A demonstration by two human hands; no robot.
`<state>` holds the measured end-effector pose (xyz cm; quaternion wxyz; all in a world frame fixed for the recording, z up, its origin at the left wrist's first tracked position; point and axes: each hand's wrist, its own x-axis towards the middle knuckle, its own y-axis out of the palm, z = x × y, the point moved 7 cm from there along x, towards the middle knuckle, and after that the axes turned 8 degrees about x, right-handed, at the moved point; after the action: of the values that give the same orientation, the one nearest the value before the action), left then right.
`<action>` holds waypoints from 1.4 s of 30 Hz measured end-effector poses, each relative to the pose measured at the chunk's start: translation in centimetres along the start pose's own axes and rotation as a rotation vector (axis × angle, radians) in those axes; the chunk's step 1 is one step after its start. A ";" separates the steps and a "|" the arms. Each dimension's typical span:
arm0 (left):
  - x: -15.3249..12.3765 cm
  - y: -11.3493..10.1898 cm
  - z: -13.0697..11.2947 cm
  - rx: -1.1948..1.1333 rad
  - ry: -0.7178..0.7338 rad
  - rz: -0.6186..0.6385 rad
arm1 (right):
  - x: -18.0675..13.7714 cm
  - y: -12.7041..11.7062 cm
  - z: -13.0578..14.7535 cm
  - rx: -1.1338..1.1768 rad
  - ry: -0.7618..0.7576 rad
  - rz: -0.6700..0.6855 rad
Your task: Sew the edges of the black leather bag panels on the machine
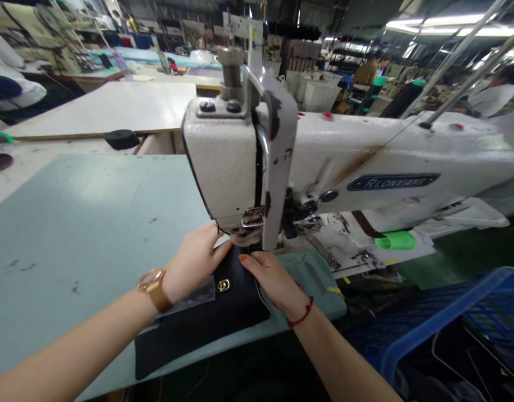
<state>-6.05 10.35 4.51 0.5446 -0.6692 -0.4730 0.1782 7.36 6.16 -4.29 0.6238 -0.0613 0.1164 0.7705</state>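
A black leather-like panel (215, 321) with a gold metal clasp (224, 285) lies on the sewing table under the head of a white sewing machine (223, 151). My left hand (196, 259) grips the panel's far left edge close to the needle area, its fingertips partly hidden by the machine head. On the right side, my right hand (277, 282) pinches the panel, thumb on top and fingers curled at the edge. Translucent plastic film (200, 296) covers part of the panel beside the clasp. The needle and presser foot are mostly hidden.
A pale green tabletop (93, 240) extends left, with a black round object (121, 139) at its far edge. A blue plastic basket (453, 301) holding dark pieces stands at lower right. A bright green roll (395, 240) lies under the machine arm. People work in the background.
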 end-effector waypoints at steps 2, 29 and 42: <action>-4.1 -0.8 -1.1 0.086 0.036 -0.097 | -0.5 0.0 0.5 -0.081 -0.034 0.032; -9.2 3.3 2.7 0.314 0.408 -0.146 | -2.9 0.2 -1.6 -0.265 -0.177 -0.197; -8.8 1.8 1.9 0.144 0.331 -0.100 | -2.8 0.6 -1.7 -0.107 -0.060 -0.172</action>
<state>-11.05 4.23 -0.16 0.6697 -0.6245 -0.3954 0.0717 7.26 2.96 -5.16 0.6865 -0.0814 0.0507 0.7208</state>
